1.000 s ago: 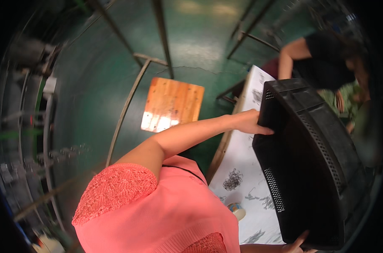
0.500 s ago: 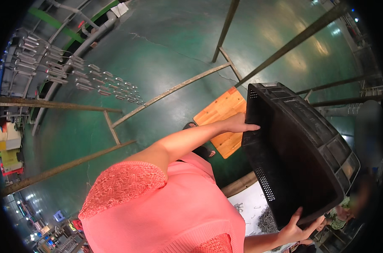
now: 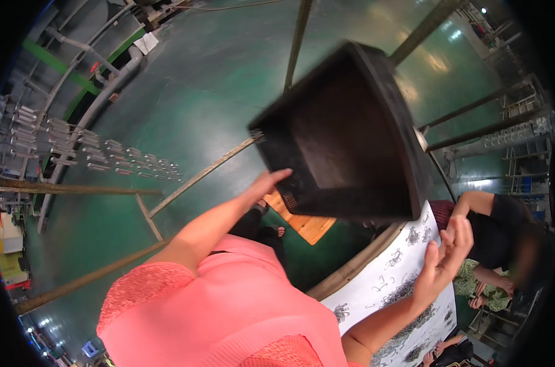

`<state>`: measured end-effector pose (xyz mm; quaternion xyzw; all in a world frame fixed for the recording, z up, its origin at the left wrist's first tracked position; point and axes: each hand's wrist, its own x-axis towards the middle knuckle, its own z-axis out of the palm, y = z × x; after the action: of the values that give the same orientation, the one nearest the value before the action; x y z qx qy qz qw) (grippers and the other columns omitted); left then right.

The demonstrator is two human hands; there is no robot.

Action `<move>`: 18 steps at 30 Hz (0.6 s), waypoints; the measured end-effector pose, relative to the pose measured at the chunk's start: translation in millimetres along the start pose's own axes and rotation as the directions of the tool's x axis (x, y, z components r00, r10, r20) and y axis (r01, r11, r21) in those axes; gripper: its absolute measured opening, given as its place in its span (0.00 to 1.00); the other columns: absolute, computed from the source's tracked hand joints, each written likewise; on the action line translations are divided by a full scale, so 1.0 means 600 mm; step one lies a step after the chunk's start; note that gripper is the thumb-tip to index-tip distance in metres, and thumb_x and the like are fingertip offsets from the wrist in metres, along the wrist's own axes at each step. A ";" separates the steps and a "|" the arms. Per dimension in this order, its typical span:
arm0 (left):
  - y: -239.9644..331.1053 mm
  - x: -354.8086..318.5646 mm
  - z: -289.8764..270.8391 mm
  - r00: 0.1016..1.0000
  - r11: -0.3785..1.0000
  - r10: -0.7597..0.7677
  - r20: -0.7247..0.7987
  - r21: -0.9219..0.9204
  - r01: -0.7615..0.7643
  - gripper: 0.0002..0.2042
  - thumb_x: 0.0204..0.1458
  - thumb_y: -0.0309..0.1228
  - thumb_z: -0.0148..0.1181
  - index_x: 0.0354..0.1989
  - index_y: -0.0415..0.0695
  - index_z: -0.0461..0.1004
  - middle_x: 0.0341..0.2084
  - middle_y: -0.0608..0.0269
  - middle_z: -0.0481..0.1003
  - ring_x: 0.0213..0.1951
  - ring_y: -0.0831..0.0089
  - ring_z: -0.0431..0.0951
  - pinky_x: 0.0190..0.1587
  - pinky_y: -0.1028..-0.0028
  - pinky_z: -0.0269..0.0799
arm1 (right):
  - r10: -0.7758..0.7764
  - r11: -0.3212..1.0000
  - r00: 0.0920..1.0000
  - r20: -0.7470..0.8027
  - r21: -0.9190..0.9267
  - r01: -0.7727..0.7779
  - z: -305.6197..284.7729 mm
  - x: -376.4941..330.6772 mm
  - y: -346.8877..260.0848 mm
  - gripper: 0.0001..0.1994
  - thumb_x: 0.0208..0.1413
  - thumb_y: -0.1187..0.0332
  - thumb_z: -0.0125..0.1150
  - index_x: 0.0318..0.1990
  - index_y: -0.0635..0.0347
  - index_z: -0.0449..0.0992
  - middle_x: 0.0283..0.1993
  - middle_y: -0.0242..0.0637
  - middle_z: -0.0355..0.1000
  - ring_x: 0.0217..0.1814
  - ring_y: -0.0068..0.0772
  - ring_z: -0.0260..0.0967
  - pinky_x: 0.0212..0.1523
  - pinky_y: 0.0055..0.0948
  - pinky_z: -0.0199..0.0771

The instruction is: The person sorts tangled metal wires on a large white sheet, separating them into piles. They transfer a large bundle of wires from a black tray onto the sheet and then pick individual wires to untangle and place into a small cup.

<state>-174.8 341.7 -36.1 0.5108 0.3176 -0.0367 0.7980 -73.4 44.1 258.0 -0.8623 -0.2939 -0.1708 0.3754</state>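
Note:
A large black plastic crate (image 3: 413,162) hangs tilted in front of me, its hollow inside facing me. My left hand (image 3: 270,183) grips its near left edge, with the thumb over the rim and the other fingers hidden behind the wall. To the right, apart from the crate, my right hand (image 3: 444,263) is raised with its fingers spread and nothing in it. Beneath that hand lies a table with a white top (image 3: 358,289). Small dark wire hooks (image 3: 395,298) lie on it in heaps and singly.
A wooden board (image 3: 311,229) sits low by my feet, partly behind the crate. Metal frame bars (image 3: 204,174) stand on the left and ahead. Rows of hanging metal parts (image 3: 100,150) are at far left. Other people (image 3: 497,238) are at the table's right side.
The crate has swung up and to the left, still in my left hand. My right hand has let go of its near edge and opened. More of the table shows.

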 end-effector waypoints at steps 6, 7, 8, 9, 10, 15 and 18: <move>0.013 0.057 -0.076 0.898 0.995 -0.072 -0.434 -0.096 0.033 0.16 0.49 0.46 0.60 0.16 0.54 0.65 0.08 0.79 0.52 0.09 0.85 0.47 0.13 0.77 0.37 | 0.370 0.928 0.922 0.111 -0.097 -0.361 0.008 -0.126 0.095 0.16 0.51 0.73 0.59 0.49 0.62 0.73 0.50 0.44 0.67 0.52 0.40 0.65 0.44 0.31 0.67; 0.014 0.078 -0.090 0.885 0.995 -0.077 -0.459 -0.093 0.039 0.17 0.49 0.46 0.59 0.15 0.54 0.63 0.07 0.79 0.51 0.09 0.84 0.47 0.12 0.77 0.37 | 0.428 0.903 0.896 0.116 -0.026 -0.428 0.018 -0.147 0.098 0.15 0.50 0.74 0.60 0.48 0.62 0.73 0.49 0.43 0.67 0.50 0.39 0.65 0.42 0.31 0.67; 0.011 0.097 -0.106 0.870 0.995 -0.087 -0.485 -0.089 0.050 0.18 0.49 0.46 0.59 0.15 0.54 0.62 0.07 0.79 0.51 0.08 0.84 0.47 0.12 0.77 0.38 | 0.509 0.858 0.851 0.132 -0.004 -0.513 0.028 -0.169 0.100 0.15 0.50 0.75 0.60 0.47 0.62 0.73 0.48 0.43 0.67 0.50 0.38 0.65 0.42 0.31 0.67; 0.004 0.122 -0.122 0.851 0.994 -0.103 -0.516 -0.080 0.072 0.18 0.49 0.45 0.59 0.14 0.54 0.61 0.07 0.79 0.50 0.08 0.84 0.47 0.13 0.77 0.38 | 0.577 0.812 0.804 0.145 0.009 -0.584 0.040 -0.193 0.103 0.15 0.50 0.74 0.60 0.47 0.62 0.73 0.48 0.43 0.68 0.50 0.38 0.65 0.42 0.31 0.67; -0.005 0.151 -0.139 0.829 0.993 -0.116 -0.547 -0.074 0.091 0.18 0.49 0.45 0.58 0.14 0.54 0.60 0.07 0.78 0.49 0.08 0.83 0.46 0.13 0.76 0.37 | 0.620 0.777 0.766 0.167 0.000 -0.629 0.053 -0.212 0.106 0.15 0.49 0.74 0.60 0.47 0.62 0.74 0.47 0.43 0.68 0.49 0.39 0.65 0.42 0.30 0.67; -0.052 0.304 -0.241 0.760 0.963 -0.243 -0.603 -0.056 0.263 0.16 0.49 0.43 0.56 0.16 0.53 0.61 0.08 0.77 0.48 0.09 0.82 0.48 0.13 0.75 0.39 | 0.718 0.667 0.648 0.255 0.014 -0.745 0.144 -0.247 0.107 0.13 0.49 0.75 0.61 0.44 0.63 0.75 0.44 0.44 0.70 0.43 0.39 0.67 0.42 0.29 0.68; -0.073 0.398 -0.267 0.706 0.927 -0.301 -0.641 -0.025 0.373 0.14 0.48 0.43 0.56 0.18 0.51 0.62 0.09 0.74 0.51 0.10 0.81 0.50 0.12 0.75 0.42 | 0.752 0.615 0.601 0.271 0.043 -0.788 0.213 -0.247 0.110 0.12 0.50 0.74 0.61 0.43 0.65 0.75 0.43 0.43 0.71 0.42 0.35 0.70 0.41 0.28 0.69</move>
<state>-76.9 518.6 -244.8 0.4680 0.6531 -0.0247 0.5949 -135.8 47.7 61.0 -0.8851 0.0541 0.1312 0.4432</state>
